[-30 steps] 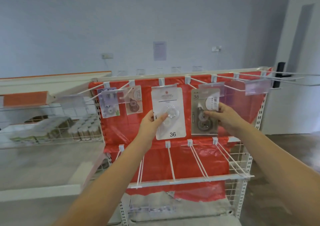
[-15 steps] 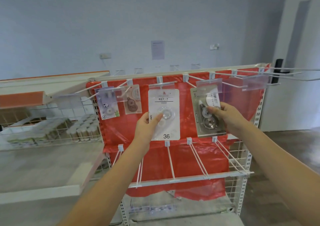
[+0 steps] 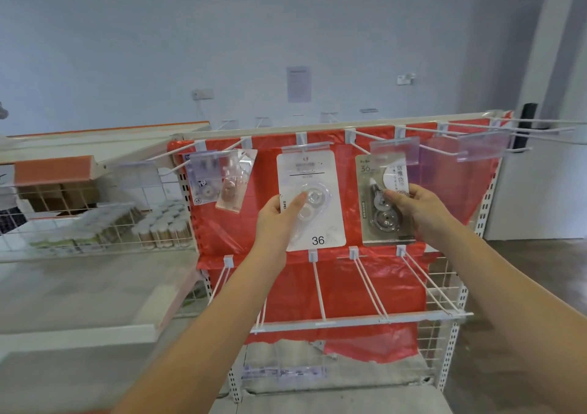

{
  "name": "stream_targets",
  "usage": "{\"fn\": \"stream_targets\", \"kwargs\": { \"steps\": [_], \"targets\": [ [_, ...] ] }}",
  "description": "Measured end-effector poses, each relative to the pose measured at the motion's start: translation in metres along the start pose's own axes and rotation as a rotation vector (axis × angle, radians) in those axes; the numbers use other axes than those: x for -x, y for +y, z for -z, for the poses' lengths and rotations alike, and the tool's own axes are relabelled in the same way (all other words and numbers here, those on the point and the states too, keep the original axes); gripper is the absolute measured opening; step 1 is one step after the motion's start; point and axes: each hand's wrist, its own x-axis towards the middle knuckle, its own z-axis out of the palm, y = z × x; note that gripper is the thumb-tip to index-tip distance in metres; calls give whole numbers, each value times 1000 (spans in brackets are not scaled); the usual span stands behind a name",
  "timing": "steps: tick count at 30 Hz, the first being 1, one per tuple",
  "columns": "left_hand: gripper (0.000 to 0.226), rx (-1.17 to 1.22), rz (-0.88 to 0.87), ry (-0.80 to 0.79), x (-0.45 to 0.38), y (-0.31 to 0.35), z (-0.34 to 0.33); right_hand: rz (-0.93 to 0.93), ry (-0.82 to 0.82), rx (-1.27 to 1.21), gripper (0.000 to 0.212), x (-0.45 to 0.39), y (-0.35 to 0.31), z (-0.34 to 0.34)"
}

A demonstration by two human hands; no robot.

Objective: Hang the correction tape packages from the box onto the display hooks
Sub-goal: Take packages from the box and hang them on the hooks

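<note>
Wire rack draped in red sheet, top row of hooks with clear tags; two packs already hung at far left. White pack at centre pinched at its left edge by left hand, thumb on the blister; grey pack to its right pinched by right hand, fingers curled round its right edge, both tops up at the hooks behind the tags, whether threaded cannot be told. Best done by holding each pack square, lining its hole with the hook tip under the tag, sliding straight back, then letting go only once it hangs free.
</note>
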Motion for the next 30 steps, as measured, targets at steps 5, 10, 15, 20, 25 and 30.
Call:
{"fn": "stream_targets", "kwargs": {
  "steps": [5, 10, 15, 20, 25, 30],
  "targets": [
    [15, -10, 2, 19, 3, -4, -4, -6, 1, -22, 20, -2, 1, 1],
    [12, -9, -5, 27, 4, -8, -4, 11, -16, -6, 19, -2, 1, 2],
    [10, -76, 2, 39, -15, -11, -3, -32, 12, 59, 28, -12, 4, 4],
    [28, -188, 62, 75, -48, -25, -6, -91, 73, 186, 37, -38, 13, 0],
    [25, -203, 113, 109, -95, -34, -18, -120, 110, 267, 41, -87, 25, -7],
    [17, -194, 67, 133, -142, -50, -31, -114, 85, 379, 71, -149, 44, -13]
  ]
}}
